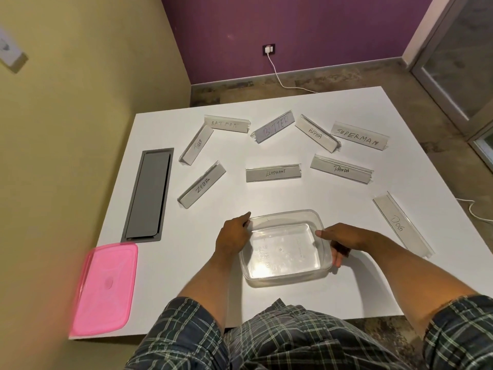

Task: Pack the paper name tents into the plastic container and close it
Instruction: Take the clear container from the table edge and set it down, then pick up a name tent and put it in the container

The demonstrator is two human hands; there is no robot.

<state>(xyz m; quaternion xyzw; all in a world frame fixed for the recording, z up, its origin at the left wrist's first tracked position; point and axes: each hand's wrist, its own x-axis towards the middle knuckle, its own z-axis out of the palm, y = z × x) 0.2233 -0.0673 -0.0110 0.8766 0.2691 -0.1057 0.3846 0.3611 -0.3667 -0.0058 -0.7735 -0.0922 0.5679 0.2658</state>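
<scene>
A clear plastic container (285,248) sits empty and lidless on the white table (320,289), near its front edge. My left hand (233,235) grips its left wall and my right hand (342,243) grips its right wall. The pink lid (105,288) lies flat at the table's front left corner. Several name tents lie scattered beyond the container: ZEBRA (202,184), TIGER (197,145), BATMAN (226,124), BUTTER (274,126), ALPHA (316,133), SUPERMAN (358,138), ELEPHANT (273,173), PANDA (341,169) and DOG (400,222).
A grey cable hatch (148,194) is set into the table's left side. A yellow wall runs close along the left. A white charger cable (282,81) trails from a socket on the purple wall across the floor behind the table.
</scene>
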